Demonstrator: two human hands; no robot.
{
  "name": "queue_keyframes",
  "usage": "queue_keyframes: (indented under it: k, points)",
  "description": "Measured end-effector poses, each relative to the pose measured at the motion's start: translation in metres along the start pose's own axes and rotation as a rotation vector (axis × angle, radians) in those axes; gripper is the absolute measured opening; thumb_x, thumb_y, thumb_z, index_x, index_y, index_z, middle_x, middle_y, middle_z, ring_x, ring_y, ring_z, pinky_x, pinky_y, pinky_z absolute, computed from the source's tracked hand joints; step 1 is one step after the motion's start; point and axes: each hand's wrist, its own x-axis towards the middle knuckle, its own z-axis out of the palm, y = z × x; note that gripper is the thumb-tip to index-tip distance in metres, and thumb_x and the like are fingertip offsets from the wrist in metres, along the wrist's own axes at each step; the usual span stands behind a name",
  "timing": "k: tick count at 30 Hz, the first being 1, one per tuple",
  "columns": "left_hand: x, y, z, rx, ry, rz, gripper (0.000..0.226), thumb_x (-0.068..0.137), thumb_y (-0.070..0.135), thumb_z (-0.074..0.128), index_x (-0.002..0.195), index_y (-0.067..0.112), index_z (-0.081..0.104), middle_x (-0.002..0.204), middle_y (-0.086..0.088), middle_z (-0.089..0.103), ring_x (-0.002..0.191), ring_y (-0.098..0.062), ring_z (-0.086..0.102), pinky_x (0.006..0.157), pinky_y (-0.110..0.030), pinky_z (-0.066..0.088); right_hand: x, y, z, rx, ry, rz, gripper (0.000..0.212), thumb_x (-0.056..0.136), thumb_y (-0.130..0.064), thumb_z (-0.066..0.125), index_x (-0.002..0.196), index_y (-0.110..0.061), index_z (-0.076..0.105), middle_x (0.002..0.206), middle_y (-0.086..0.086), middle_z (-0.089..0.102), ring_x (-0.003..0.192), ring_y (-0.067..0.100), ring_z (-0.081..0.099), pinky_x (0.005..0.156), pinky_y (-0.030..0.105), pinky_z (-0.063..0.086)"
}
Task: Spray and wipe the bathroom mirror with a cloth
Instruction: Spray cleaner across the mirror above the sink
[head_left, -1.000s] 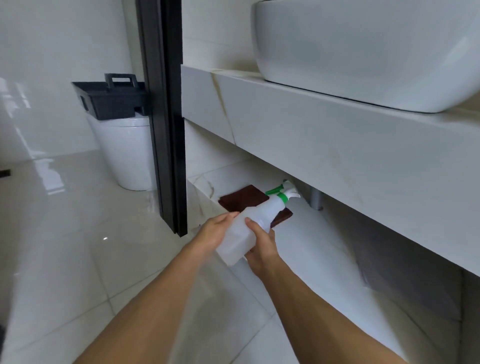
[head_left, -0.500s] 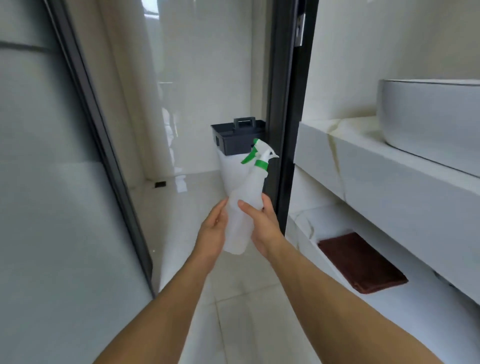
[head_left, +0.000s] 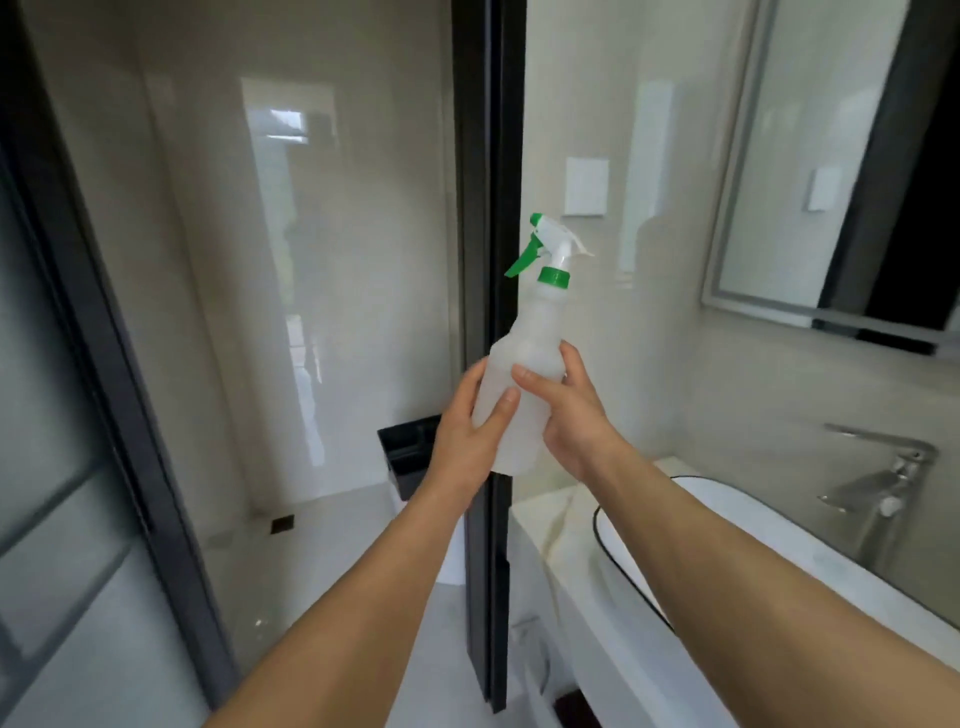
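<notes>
here, in the head view, a person's two bare arms reach up from the lower edge toward the middle of the frame. both hands hold a spray bottle (head_left: 524, 384), which stands nearly upright just right of centre. the left hand (head_left: 467, 436) wraps the lower left side of the bottle, its fingers curled round the back and the thumb (head_left: 501, 410) pressed across the front. the right hand (head_left: 569, 410) grips the right side of the bottle, fingers closed on it, with the thumb laid over the front near the shoulder. the bottle is pale and see-through, with a green collar, a green trigger (head_left: 523, 260) pointing to the left and a white nozzle head.

the mirror (head_left: 810, 156) hangs in the upper right of the frame, in a grey frame, well apart from the bottle and off to its right. a white wall plate (head_left: 586, 186) sits on the tiled wall between the bottle's head and the mirror. behind the bottle a black door frame (head_left: 488, 156) runs from top to bottom through the middle. a dark bin (head_left: 405, 457) shows just left of the left wrist. in the lower right lie a white basin (head_left: 727, 530) with a dark rim and a metal tap (head_left: 883, 483) at the right edge. a small dark brown patch at the bottom edge may be the cloth, but that cannot be told.
</notes>
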Motion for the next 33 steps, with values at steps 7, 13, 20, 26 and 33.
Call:
queue_keyframes:
  k: [7,13,20,26,33]
  points:
    - [0.076,0.138,0.124,-0.066,-0.128,0.100,0.047,0.097,0.044,0.056,0.142,0.040,0.039,0.116,0.033,0.051,0.100,0.019,0.052,0.074,0.002,0.041,0.026,-0.193,-0.056,-0.149,0.173,-0.146,0.072,0.072,-0.020,0.082,0.136,-0.019,0.048,0.126,0.013,0.066,0.113,0.032,0.067,0.095,0.049,0.055]
    - [0.085,0.205,0.207,-0.138,-0.266,0.165,0.025,0.099,0.041,0.054,0.121,0.036,0.044,0.103,0.032,0.055,0.089,0.022,0.058,0.072,-0.004,0.043,0.003,-0.292,-0.106,-0.287,0.274,-0.212,0.057,0.082,-0.015,0.078,0.133,-0.016,0.050,0.122,0.014,0.069,0.110,0.033,0.068,0.096,0.054,0.053]
    - [0.096,0.220,0.265,-0.203,-0.495,0.205,0.055,0.089,0.057,0.062,0.134,0.029,0.051,0.122,0.011,0.067,0.109,-0.007,0.066,0.096,-0.036,0.054,-0.027,-0.344,-0.146,-0.384,0.361,-0.233,0.051,0.087,-0.014,0.073,0.133,-0.014,0.050,0.119,0.011,0.070,0.107,0.029,0.070,0.087,0.044,0.058]
    - [0.127,0.214,0.291,-0.263,-0.740,0.142,0.054,0.085,0.035,0.077,0.132,0.027,0.052,0.121,0.007,0.067,0.107,-0.006,0.066,0.083,-0.023,0.054,-0.027,-0.355,-0.170,-0.469,0.413,-0.246,0.049,0.086,-0.017,0.071,0.131,-0.015,0.053,0.117,0.011,0.070,0.108,0.030,0.069,0.084,0.042,0.058]
    - [0.162,0.200,0.306,-0.294,-0.878,0.138,0.056,0.075,0.044,0.081,0.121,0.032,0.053,0.112,0.012,0.067,0.104,-0.008,0.066,0.086,-0.034,0.057,-0.003,-0.344,-0.172,-0.546,0.605,-0.286,0.056,0.083,-0.023,0.075,0.134,-0.014,0.053,0.121,0.018,0.065,0.112,0.034,0.065,0.091,0.046,0.055]
